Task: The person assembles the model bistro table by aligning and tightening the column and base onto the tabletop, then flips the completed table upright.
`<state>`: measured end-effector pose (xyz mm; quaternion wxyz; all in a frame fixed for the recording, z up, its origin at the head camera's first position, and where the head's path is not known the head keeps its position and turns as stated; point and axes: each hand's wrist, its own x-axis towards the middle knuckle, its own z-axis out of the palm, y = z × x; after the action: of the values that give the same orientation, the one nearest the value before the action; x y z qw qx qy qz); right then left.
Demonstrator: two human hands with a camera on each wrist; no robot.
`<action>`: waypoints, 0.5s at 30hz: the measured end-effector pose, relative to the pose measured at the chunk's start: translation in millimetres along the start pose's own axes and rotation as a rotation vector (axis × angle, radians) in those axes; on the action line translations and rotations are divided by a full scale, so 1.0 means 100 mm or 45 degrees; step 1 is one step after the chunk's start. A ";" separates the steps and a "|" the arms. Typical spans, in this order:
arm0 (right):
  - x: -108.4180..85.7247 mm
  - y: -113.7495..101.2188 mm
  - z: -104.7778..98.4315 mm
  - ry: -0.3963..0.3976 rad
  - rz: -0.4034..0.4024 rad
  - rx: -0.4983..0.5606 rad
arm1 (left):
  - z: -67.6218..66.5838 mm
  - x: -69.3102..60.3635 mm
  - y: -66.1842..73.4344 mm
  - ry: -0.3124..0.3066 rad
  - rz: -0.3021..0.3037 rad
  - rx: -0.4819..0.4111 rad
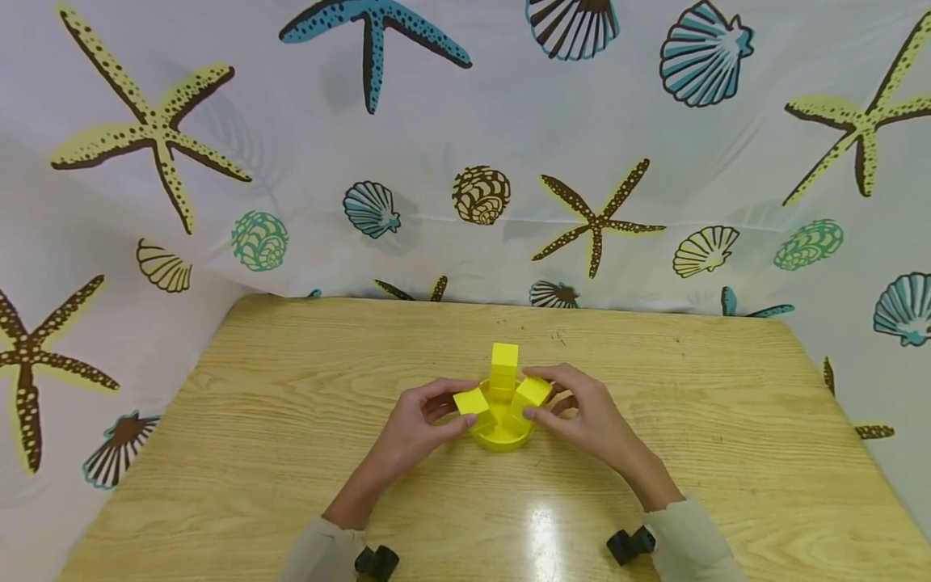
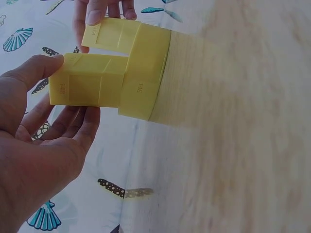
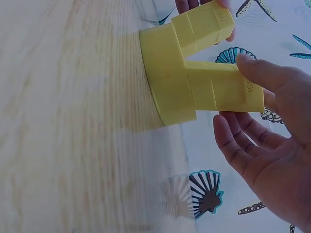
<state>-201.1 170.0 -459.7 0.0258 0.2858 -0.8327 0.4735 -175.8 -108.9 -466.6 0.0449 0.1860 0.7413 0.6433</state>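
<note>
A round yellow dish-like base (image 1: pixel 503 443) stands upright on the table, with three yellow rectangular blocks rising from it. My left hand (image 1: pixel 422 420) pinches the left block (image 1: pixel 473 402) near its top, thumb on the near side and fingers behind. Likewise, my right hand (image 1: pixel 591 412) grips the top of the right block (image 1: pixel 533 391). Between them at the back, the third block (image 1: pixel 504 362) is untouched and stands tallest in the head view. Small raised digits mark the left block (image 2: pixel 87 80) and the base (image 2: pixel 145 73) in the left wrist view.
The wooden table (image 1: pixel 291 364) spreads around the base on all sides. Behind and beside it hangs a white cloth (image 1: pixel 436 145) printed with starfish and shells. Black devices (image 1: pixel 631 545) sit at both sleeve cuffs.
</note>
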 end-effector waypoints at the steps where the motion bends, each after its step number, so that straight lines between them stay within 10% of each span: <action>1: 0.00 0.00 0.00 0.000 -0.001 0.000 | 0.00 0.00 0.00 0.001 0.000 0.003; 15: -0.08 0.02 -0.06 0.033 0.027 0.031 | 0.00 -0.01 -0.01 0.013 0.004 0.040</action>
<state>-196.2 179.2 -460.2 0.0278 0.2711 -0.8295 0.4875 -175.1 -109.4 -467.7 0.0372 0.1843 0.7512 0.6327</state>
